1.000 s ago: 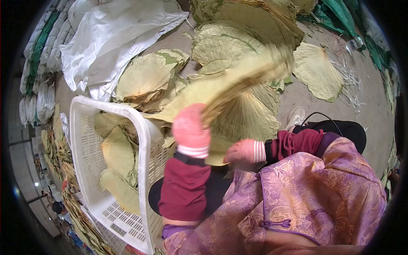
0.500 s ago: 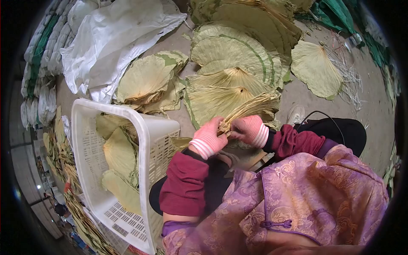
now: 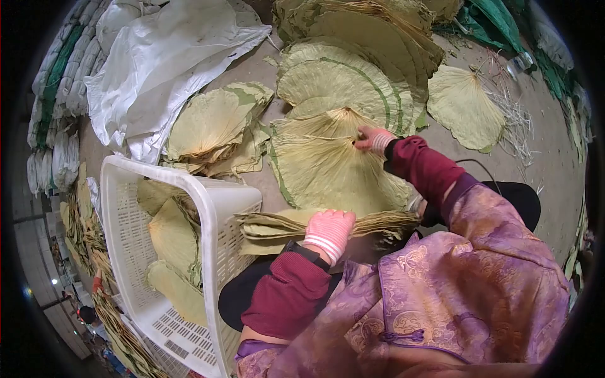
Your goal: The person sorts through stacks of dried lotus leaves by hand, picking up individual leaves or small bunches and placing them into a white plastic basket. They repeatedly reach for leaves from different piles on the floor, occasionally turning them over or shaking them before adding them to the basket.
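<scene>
"Where does the bundle lie?"

"Across the lap, its long axis running left to right. The left hand grasps it near the middle, fingers folded over the top."

"And the pile?"

"On the floor, just beyond the bundle, straight ahead of the left grip. The right hand reaches over to it, fingertips touching near the dark spot where the folds of the top leaf meet."

"So the right hand is nearer the pile's centre?"

"Yes; the left is well back, near its close edge. The crate stands to the left, by the bundle's left end."

"Is the right grip clenched on that leaf?"

"I can't tell. The fingertips are bent down against the leaf, so a pinch doesn't show."

"What else is hidden?"

"The left thumb, the bundle's underside, and whether bundle and pile touch. The right sleeve crosses the pile's right side, and the bundle's right end is in shadow, hard to make out."
</scene>
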